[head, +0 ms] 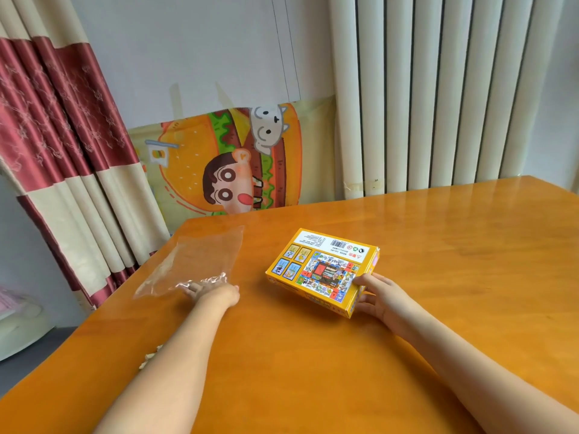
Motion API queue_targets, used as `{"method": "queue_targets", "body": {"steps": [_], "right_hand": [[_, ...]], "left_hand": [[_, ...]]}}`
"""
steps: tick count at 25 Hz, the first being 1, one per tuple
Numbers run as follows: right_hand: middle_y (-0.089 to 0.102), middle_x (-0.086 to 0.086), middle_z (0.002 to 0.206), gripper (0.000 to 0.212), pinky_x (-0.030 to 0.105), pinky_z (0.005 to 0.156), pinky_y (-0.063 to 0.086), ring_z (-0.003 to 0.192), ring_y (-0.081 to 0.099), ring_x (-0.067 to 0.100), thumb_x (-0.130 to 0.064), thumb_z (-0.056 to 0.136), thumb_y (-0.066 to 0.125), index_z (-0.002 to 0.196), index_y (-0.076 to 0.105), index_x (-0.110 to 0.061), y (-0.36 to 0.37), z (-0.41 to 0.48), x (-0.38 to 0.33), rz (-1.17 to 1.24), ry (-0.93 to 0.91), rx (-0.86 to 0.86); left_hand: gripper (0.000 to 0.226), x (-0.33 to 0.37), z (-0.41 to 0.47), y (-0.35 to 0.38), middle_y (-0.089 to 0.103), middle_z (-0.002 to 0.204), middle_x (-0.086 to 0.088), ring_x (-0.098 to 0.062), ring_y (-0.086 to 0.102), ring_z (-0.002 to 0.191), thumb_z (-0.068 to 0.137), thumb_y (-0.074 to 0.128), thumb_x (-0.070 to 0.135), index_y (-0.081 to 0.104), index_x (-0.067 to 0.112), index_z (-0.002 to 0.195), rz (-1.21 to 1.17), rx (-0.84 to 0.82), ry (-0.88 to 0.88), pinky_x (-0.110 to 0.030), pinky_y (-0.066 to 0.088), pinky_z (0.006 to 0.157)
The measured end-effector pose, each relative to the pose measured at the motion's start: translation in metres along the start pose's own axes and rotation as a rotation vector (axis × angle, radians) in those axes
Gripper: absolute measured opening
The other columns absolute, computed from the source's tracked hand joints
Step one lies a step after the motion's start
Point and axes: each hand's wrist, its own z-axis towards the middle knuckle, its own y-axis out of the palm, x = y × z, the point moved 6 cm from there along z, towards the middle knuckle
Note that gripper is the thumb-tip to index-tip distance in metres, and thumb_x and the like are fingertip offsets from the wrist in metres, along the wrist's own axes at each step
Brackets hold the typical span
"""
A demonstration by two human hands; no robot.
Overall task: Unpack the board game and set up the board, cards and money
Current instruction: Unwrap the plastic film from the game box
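A yellow board game box (322,270) lies closed on the orange table (438,245), its printed back face up. My right hand (376,292) grips the box's near right corner, thumb on top and fingers round its side. A clear plastic wrapper (200,261) lies flat on the table to the left of the box. My left hand (216,291) rests on the wrapper's near edge with fingers stretched out under or against the crinkled plastic.
The table's left edge runs diagonally beside a red and cream curtain (62,151). A cartoon burger poster (232,161) and a white radiator (438,95) stand behind the table. Some small pale bits (150,358) lie near the table's left edge.
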Motion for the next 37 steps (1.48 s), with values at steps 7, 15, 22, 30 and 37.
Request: {"method": "queue_targets", "body": {"steps": [7, 15, 22, 30, 37], "right_hand": [[0.073, 0.010, 0.081, 0.017, 0.029, 0.056, 0.056, 0.062, 0.064, 0.020, -0.006, 0.091, 0.052, 0.106, 0.059, -0.009, -0.002, -0.002, -0.001, 0.059, 0.000, -0.002], [0.066, -0.003, 0.092, 0.018, 0.025, 0.070, 0.052, 0.083, 0.060, 0.014, -0.005, 0.083, 0.065, 0.095, 0.060, -0.017, -0.007, -0.013, -0.050, -0.609, -0.514, 0.043], [0.050, -0.009, 0.126, 0.046, 0.007, 0.098, 0.032, 0.119, 0.048, 0.005, 0.011, 0.069, 0.070, 0.102, 0.067, -0.021, -0.027, -0.034, -0.084, -1.016, -1.015, 0.147], [0.063, 0.004, 0.113, 0.023, 0.020, 0.076, 0.053, 0.100, 0.063, 0.009, -0.001, 0.091, 0.057, 0.110, 0.059, -0.014, -0.065, -0.005, -0.055, -0.202, -0.451, 0.243], [0.073, 0.005, 0.096, 0.026, 0.020, 0.073, 0.056, 0.084, 0.070, 0.007, -0.017, 0.079, 0.071, 0.102, 0.065, -0.006, -0.056, -0.010, -0.051, -0.124, -0.302, 0.111]], "left_hand": [[0.063, -0.051, 0.002, -0.009, 0.035, 0.148, -0.006, -0.029, 0.025, 0.135, 0.093, 0.028, 0.062, 0.041, 0.023, 0.141, 0.037, -0.007, -0.087, -0.036, 0.025, 0.103], [0.075, 0.043, -0.072, -0.029, 0.052, 0.128, -0.026, -0.037, 0.057, 0.111, 0.084, 0.054, 0.059, 0.044, -0.002, 0.126, -1.518, -0.507, 0.350, -0.047, 0.050, 0.090], [0.055, 0.095, -0.110, -0.023, 0.070, 0.100, -0.022, -0.030, 0.071, 0.080, 0.091, 0.047, 0.049, 0.060, 0.000, 0.112, -2.257, -0.913, 0.433, -0.040, 0.057, 0.074], [0.013, 0.098, -0.103, 0.012, 0.071, 0.076, -0.011, -0.021, 0.064, 0.068, 0.091, 0.047, 0.012, 0.057, 0.006, 0.095, -2.085, -0.674, 0.294, -0.030, 0.054, 0.060], [0.020, 0.091, -0.097, 0.001, 0.072, 0.078, -0.008, -0.017, 0.066, 0.070, 0.095, 0.038, 0.014, 0.057, 0.009, 0.100, -2.139, -0.527, 0.464, -0.035, 0.049, 0.077]]}}
